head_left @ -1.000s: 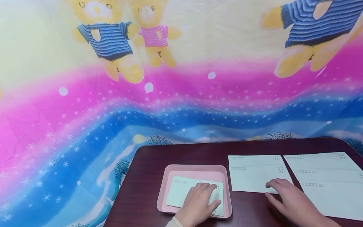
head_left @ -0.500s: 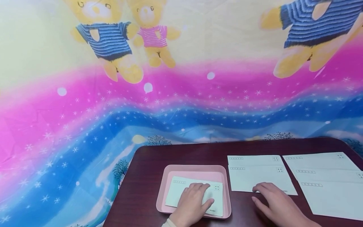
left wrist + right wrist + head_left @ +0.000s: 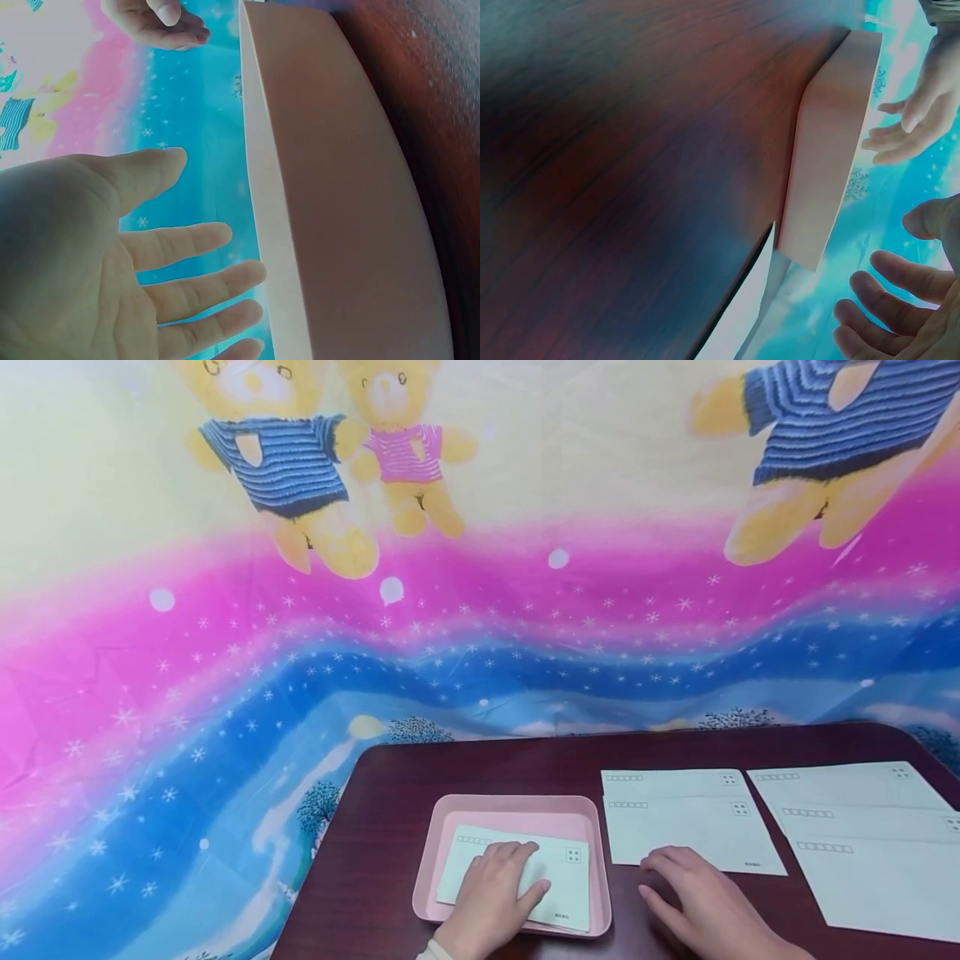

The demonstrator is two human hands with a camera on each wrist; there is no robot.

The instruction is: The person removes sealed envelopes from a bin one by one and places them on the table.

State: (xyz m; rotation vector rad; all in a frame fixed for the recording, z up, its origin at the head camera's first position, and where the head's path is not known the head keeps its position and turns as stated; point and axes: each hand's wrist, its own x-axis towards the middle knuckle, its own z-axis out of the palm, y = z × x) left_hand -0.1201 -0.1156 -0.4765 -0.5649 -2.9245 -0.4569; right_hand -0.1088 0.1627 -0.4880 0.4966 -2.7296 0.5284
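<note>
My left hand (image 3: 489,893) hovers over a stack of white envelopes (image 3: 558,881) in a pink tray (image 3: 426,881). Its fingers (image 3: 199,292) are extended and spread above the tray's rim in the left wrist view, and it holds nothing. To the right, my right hand (image 3: 693,897) hangs above the table by the near edge of two overlapping envelopes (image 3: 690,835). In the right wrist view its fingers (image 3: 889,304) are loosely bent with nothing between them. The left hand covers part of the stack's top envelope.
Farther right, several more envelopes (image 3: 892,885) overlap in a column on the dark wooden table (image 3: 525,766). A curtain (image 3: 480,610) printed with bears and snowflakes hangs behind the table's back edge.
Both hands have drifted left, the right hand more. More of the top envelope in the tray and of the pair's near edge now shows. The envelopes and tray stay put.
</note>
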